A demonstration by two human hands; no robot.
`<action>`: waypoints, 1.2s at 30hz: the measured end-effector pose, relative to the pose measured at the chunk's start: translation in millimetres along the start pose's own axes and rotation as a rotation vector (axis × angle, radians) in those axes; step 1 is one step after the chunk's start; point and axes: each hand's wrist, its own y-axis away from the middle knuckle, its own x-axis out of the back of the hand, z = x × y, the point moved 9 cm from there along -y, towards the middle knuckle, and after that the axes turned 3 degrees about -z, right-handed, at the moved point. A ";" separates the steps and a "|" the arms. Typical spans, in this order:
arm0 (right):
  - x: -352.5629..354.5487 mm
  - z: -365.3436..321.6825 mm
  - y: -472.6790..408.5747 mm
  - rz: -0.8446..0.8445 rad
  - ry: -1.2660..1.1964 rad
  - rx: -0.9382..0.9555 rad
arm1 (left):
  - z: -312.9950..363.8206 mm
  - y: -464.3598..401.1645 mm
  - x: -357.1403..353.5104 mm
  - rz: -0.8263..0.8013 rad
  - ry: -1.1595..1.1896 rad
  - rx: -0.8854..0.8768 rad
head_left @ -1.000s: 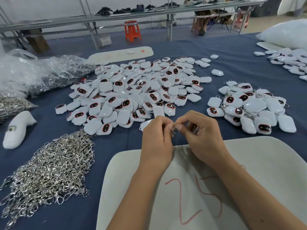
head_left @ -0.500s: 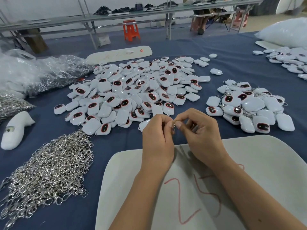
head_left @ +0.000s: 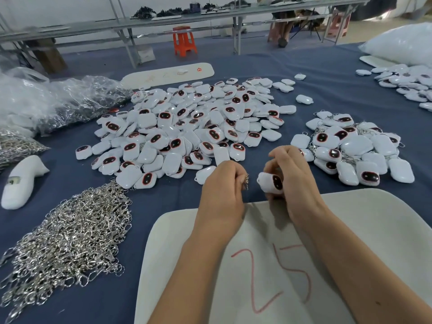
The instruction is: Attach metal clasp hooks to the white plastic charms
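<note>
Left hand (head_left: pixel 222 185) seen from the back, fingers curled in, pinching a small metal clasp hook (head_left: pixel 246 181) at the fingertips; only a short bit of hook and chain pokes out past the fingers, rest hidden behind the hand. Right hand (head_left: pixel 294 176) curled around one white charm (head_left: pixel 271 182), dark red-rimmed face toward the camera; charm is motion-blurred, its loop end hard to make out, back half covered by the palm. Hook and charm apart, a small gap between them, both above the blue tabletop (head_left: pixel 327 73) just past the edge of a white board (head_left: pixel 374 230) marked "25" in red. Board cut off by the bottom and right frame edges, partly covered by both forearms.

Big pile of loose charms (head_left: pixel 187 127) beyond the hands, centre. Smaller pile of charms (head_left: pixel 350 148) to the right, chains showing between them; nearest ones partly hidden behind the right hand. Heap of silver clasp hooks (head_left: pixel 70 237) near left, running off the frame's left edge. White handheld device (head_left: pixel 21 181) far left, what it is unclear. Clear plastic bags (head_left: pixel 58 101) behind it, contents hard to read. More charms (head_left: pixel 409 83) at the right edge, cut off.
</note>
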 end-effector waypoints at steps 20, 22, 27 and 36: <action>-0.8 -10.5 5.0 0.035 0.085 0.155 | 6.6 1.9 -7.4 -0.111 -0.030 -0.046; -0.1 -8.6 4.2 0.042 0.102 0.157 | 8.0 2.0 -7.6 -0.117 -0.035 -0.055; -0.7 -8.2 4.5 0.049 0.138 0.178 | 7.2 2.0 -8.9 -0.120 -0.030 -0.036; -2.6 -12.7 14.3 0.128 0.164 0.254 | 2.0 0.8 -0.7 -0.034 -0.025 0.025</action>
